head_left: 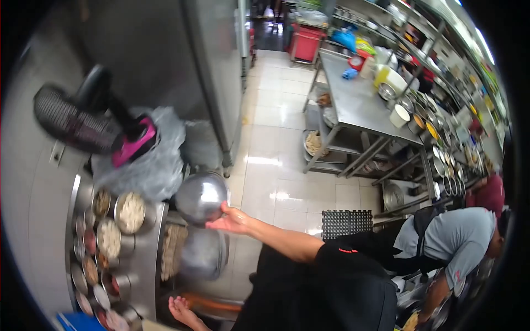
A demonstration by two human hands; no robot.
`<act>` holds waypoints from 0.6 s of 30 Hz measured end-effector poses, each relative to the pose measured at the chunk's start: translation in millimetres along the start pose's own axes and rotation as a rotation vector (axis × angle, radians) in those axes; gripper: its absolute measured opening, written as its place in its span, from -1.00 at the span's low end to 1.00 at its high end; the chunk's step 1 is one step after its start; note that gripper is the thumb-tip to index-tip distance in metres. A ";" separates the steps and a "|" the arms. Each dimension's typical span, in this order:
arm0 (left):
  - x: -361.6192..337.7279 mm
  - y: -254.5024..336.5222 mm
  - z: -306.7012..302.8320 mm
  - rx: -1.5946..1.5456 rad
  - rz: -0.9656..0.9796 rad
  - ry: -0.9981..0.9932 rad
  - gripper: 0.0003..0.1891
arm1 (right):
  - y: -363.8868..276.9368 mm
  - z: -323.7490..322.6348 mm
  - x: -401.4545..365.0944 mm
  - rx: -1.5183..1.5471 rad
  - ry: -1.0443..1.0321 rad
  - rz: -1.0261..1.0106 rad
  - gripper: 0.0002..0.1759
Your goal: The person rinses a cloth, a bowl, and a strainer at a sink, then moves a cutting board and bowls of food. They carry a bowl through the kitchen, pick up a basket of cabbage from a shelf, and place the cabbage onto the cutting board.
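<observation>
My right hand (234,220) grips the rim of a shiny round metal bowl (201,196), its thumb above the edge and its fingers at the near side. Below the held bowl is a second large round greyish vessel (203,255), partly blurred. At the bottom, my left hand (182,310) is palm up with its fingers apart and nothing in it. It is near the steel counter (144,259), where several metal containers of food stand, among them pots of pale pieces (131,213).
A pink-and-black fan (132,140) stands on plastic sheeting (165,160) at upper left. To the right is a steel table (353,94) with bowls. A co-worker in grey (458,237) bends at lower right. A black mat (346,222) lies on the tiled floor.
</observation>
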State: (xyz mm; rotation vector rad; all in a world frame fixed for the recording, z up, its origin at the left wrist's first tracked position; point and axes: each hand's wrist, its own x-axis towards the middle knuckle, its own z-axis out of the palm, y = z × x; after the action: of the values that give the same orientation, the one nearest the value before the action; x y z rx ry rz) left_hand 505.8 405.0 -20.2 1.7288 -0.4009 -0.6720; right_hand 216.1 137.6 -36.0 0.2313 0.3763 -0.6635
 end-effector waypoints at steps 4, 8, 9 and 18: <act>23.6 12.6 140.0 0.122 0.006 -0.346 -0.65 | -109.1 -45.7 -47.5 -0.016 -0.105 -0.295 -0.15; 56.5 -28.9 311.8 0.094 -0.047 -0.794 -0.63 | -218.8 -84.6 -103.3 -0.111 -0.003 -0.412 -0.18; 61.5 -45.0 350.4 0.347 0.227 -0.868 -0.62 | -246.3 -91.4 -117.8 -0.126 0.084 -0.410 -0.19; 29.3 38.6 636.8 0.564 0.331 -1.127 -0.57 | -453.6 -78.5 -186.6 -1.335 0.976 -0.951 -0.57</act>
State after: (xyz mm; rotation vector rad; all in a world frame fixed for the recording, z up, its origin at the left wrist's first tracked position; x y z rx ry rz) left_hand 132.9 -108.9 -88.7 1.5583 -1.7443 -1.3317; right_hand -228.6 -80.8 -71.1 -1.0182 1.8319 -1.0428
